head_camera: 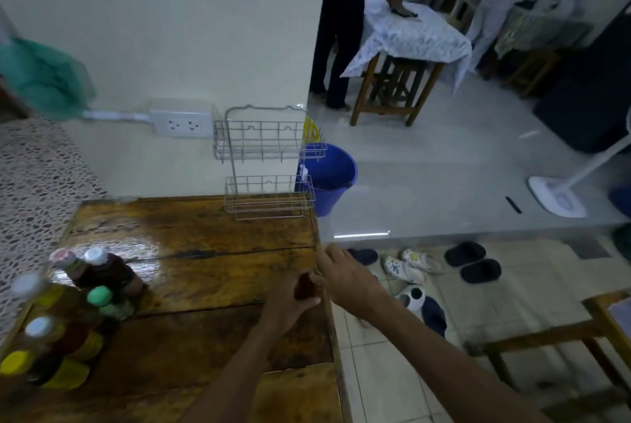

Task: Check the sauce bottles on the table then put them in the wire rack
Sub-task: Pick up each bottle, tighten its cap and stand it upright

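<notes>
A two-tier wire rack (pixel 268 163) stands at the far right corner of the wooden table (pixel 205 238); both tiers look empty. Several sauce bottles (pixel 71 303) with white, green and yellow caps are grouped at the table's left edge. Near the right edge, my left hand (pixel 290 298) wraps around a small dark reddish bottle (pixel 305 286). My right hand (pixel 345 277) touches the same bottle from the right, fingers curled over its top. The bottle is mostly hidden by both hands and blurred.
A blue bucket (pixel 329 177) stands on the floor just behind the rack. Shoes and slippers (pixel 413 265) lie on the floor to the right of the table. A wall socket (pixel 181 122) sits left of the rack. Another person stands by a cloth-covered table (pixel 409 37) in the background.
</notes>
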